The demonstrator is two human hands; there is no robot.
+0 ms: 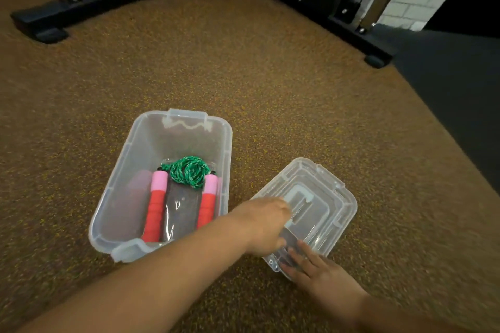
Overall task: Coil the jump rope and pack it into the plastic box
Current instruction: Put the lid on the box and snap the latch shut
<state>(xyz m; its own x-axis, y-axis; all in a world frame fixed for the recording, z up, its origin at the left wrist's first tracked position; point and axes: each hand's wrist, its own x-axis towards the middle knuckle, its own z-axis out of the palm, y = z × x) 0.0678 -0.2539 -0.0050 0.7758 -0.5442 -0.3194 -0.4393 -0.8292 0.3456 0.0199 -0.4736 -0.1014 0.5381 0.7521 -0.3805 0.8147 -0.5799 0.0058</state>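
Note:
A clear plastic box stands open on the brown speckled floor. Inside it lies the jump rope: a green coiled cord at the far end, with two red and pink handles side by side pointing toward me. The clear lid lies on the floor just right of the box. My left hand reaches across and closes on the lid's near left edge, by its white handle. My right hand rests with its fingers flat on the lid's near corner.
Black bases of gym racks stand at the far left, and another rack base at the far right. A dark mat covers the floor to the right. Brown floor stretches beyond the box.

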